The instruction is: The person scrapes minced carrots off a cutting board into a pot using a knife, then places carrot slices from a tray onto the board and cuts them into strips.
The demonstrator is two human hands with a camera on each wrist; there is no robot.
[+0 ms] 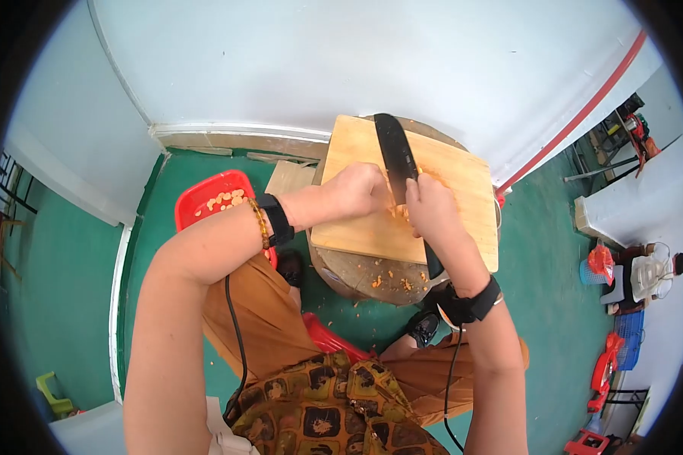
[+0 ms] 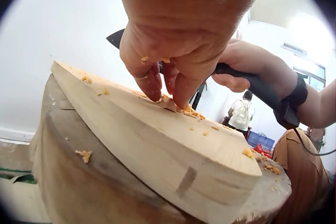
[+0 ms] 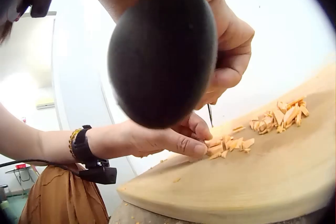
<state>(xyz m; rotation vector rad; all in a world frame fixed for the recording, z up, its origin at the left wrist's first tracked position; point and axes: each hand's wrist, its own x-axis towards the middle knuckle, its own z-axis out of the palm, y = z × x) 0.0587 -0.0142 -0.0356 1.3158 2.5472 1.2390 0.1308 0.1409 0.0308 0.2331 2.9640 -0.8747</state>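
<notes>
A kitchen knife (image 1: 395, 148) with a long black blade lies across the view over the wooden chopping board (image 1: 470, 201). My right hand (image 1: 435, 208) grips its black handle, whose butt end looms large in the right wrist view. Close by on the left, my left hand (image 1: 357, 189) has its thumb and fingertips down at the board, pinching small chopped orange pieces (image 3: 228, 146). The blade stands right beside those fingertips. Another small heap of orange strips (image 3: 281, 118) lies farther along the board, and crumbs stick to the left hand's skin.
The board sits on a round wooden stump (image 1: 341, 273) with orange scraps (image 1: 391, 283) on it. To the left, a red basin (image 1: 190, 199) on the green floor holds orange slices (image 1: 226, 200). A white wall (image 1: 357, 61) rises behind the stump; the person's knees flank its front.
</notes>
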